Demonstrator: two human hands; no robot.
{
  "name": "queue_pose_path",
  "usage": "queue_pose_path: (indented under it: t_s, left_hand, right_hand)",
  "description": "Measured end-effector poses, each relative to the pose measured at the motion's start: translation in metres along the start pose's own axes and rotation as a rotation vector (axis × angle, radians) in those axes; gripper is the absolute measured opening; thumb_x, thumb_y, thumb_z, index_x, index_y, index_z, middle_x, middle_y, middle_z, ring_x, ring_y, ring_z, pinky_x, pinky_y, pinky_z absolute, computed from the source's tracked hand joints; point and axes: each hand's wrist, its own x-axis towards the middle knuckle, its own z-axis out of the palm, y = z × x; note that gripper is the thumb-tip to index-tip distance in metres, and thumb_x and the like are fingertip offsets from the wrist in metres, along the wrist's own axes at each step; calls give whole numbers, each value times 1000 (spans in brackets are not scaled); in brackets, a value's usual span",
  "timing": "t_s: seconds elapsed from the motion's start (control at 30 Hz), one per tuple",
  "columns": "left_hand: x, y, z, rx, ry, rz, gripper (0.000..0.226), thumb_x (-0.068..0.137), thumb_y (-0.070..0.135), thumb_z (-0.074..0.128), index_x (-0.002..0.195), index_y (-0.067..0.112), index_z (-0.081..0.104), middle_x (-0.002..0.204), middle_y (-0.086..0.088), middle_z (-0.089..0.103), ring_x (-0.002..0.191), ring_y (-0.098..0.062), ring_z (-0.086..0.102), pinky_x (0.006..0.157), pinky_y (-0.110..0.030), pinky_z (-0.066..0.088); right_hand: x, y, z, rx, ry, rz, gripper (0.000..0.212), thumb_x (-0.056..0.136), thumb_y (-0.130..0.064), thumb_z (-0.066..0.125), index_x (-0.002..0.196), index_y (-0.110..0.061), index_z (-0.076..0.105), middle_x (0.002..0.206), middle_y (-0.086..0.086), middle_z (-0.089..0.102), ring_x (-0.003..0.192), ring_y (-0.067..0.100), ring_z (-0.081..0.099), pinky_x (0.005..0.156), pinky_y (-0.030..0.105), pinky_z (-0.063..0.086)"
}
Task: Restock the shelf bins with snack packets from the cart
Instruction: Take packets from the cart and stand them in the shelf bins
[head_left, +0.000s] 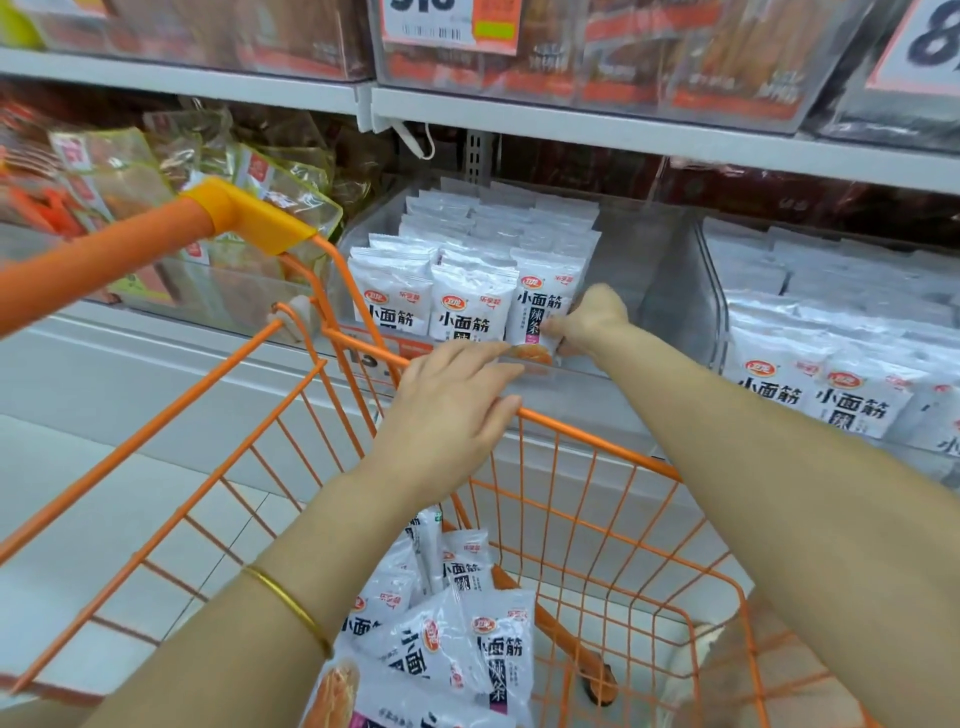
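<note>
one left hand, one right hand, one bangle, one cart, three bins on this shelf, three packets across the middle front row, cart heap kinda uncountable

Glossy foil pkts, orange wire cart, clear plastic bin

High above my right hand hangs an orange-and-white price tag (its digits cut off at the top), with red packs behind clear plastic beside it. Far left of my left hand sit yellow-green packs. A gold bangle circles the wrist below that hand, and pale floor tiles lie lower left.
</note>
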Motion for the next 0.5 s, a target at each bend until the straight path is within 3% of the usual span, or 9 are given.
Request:
queue_pose_path:
  t_s: [0.07,0.13,0.17,0.23,0.3,0.4,0.5]
  left_hand:
    - [0,0,1,-1,10,6,63,85,50,17,128,25,54,139,7,45,128,-16,32,100,-36,25]
    - [0,-1,1,-5,11,7,62,85,50,17,128,24,54,139,7,45,128,-16,33,100,-36,25]
    - [0,-1,1,-5,11,8,62,85,51,17,128,25,54,139,8,45,129,-15,32,100,-36,25]
    - [0,-1,0,-8,8,7,62,85,51,17,128,25,54,139,7,45,128,-15,32,100,-36,25]
    - [1,-2,-1,-15,14,14,60,85,50,20,126,25,55,138,6,47,127,-16,34,99,-35,25]
    - [2,-2,-3,-57,25,21,53,84,47,27,123,28,57,133,5,51,124,-18,38,98,-35,27]
    - [0,-1,-5,-94,63,41,48,84,43,32,119,25,61,128,2,55,119,-18,41,94,-33,27]
  right_hand:
    - [-5,-1,-2,-11,-18,6,34,75,-13,77,101,-1,59,103,11,66,94,27,65,78,35,56]
    - [-15,-6,-9,-47,-11,-15,25,77,-13,76,85,-6,53,89,6,59,89,23,61,60,26,49]
    - [-22,-10,-15,-70,1,-39,29,78,-13,76,84,-7,49,86,5,54,90,24,59,59,26,47]
    - [-41,-19,-29,-97,58,-139,33,78,-10,74,94,-8,45,89,5,49,93,28,61,70,37,54]
    - [-77,-27,-47,-17,18,-271,24,81,-5,69,84,-11,46,88,9,54,75,24,64,64,42,58]
    - [-146,-28,-63,21,-406,-342,10,85,-5,66,79,-7,57,69,9,61,56,17,63,49,32,56]
    - [-181,-2,-36,-370,-838,-302,20,89,-20,63,93,-1,63,79,12,68,65,20,67,57,32,56]
